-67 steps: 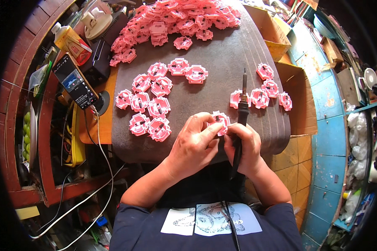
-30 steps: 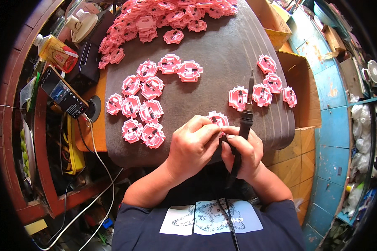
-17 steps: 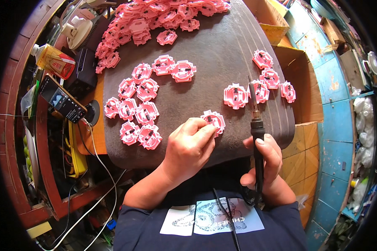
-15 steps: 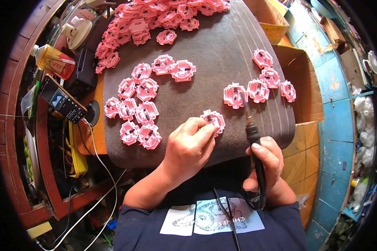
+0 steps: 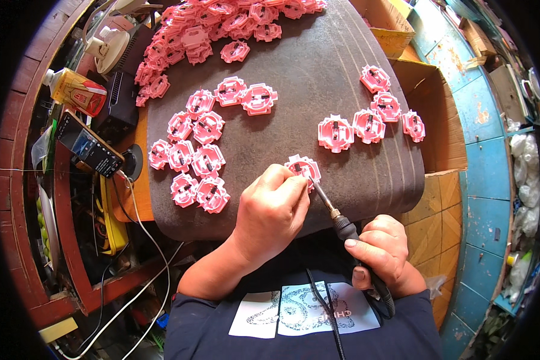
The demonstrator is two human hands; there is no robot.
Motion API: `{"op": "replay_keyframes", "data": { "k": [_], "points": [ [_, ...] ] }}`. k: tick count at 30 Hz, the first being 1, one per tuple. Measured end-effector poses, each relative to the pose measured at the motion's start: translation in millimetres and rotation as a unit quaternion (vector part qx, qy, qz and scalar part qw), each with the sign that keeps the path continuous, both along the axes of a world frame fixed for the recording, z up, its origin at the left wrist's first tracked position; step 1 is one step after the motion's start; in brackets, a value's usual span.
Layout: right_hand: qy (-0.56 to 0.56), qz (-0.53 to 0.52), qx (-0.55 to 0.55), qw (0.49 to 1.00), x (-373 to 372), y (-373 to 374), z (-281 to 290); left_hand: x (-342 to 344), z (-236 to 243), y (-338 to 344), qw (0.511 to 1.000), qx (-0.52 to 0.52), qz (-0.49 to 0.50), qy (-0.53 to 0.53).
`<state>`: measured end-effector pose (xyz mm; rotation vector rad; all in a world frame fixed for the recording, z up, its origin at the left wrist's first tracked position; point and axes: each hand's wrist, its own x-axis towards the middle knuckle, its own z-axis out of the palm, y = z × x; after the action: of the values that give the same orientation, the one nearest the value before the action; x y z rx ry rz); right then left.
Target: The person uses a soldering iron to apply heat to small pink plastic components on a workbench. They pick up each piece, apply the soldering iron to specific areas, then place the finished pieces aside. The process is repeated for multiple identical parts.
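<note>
My left hand [image 5: 270, 213] pinches a pink plastic part [image 5: 300, 165] with a small black piece inside, at the middle of the dark mat's front. My right hand [image 5: 381, 255] grips the black handle of a soldering iron [image 5: 345, 228]. Its metal tip reaches up-left into that same part, by my left fingertips; exact contact is hard to make out. Several similar parts [image 5: 207, 161] lie grouped to the left, several more [image 5: 368, 124] to the right, and a big heap [image 5: 195, 39] sits at the back.
The mat [image 5: 270, 132] covers the work surface. At left are a phone [image 5: 93, 147] on a stand, cables, a bottle [image 5: 78, 90] and a black box [image 5: 114, 108]. Cardboard boxes [image 5: 438, 126] stand to the right, beside blue tiles [image 5: 480, 204].
My right hand lowered and turned the upright iron, so its tip now angles into the held part. My left fingers moved slightly left and stayed on that part.
</note>
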<state>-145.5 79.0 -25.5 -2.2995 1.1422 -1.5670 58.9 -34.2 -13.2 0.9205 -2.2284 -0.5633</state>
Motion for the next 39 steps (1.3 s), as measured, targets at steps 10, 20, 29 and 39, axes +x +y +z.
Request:
{"op": "replay_keyframes", "data": {
  "k": [10, 20, 29, 39],
  "points": [
    [0.008, 0.003, 0.005, 1.0, -1, 0, 0, -1, -1, -1, 1.0, 0.006, -0.003, 0.017],
    [0.012, 0.006, 0.01, 1.0, 2, 1, 0, 1, -1, -1, 1.0, 0.006, -0.005, 0.023],
    [-0.037, -0.057, -0.026, 0.997, 3, -7, -4, 2, 1, -2, 1.0, -0.008, 0.002, -0.001],
    [-0.036, -0.058, 0.03, 0.997, 10, -53, -19, -3, -1, 3, 0.999, 0.039, 0.021, -0.007]
  ]
}}
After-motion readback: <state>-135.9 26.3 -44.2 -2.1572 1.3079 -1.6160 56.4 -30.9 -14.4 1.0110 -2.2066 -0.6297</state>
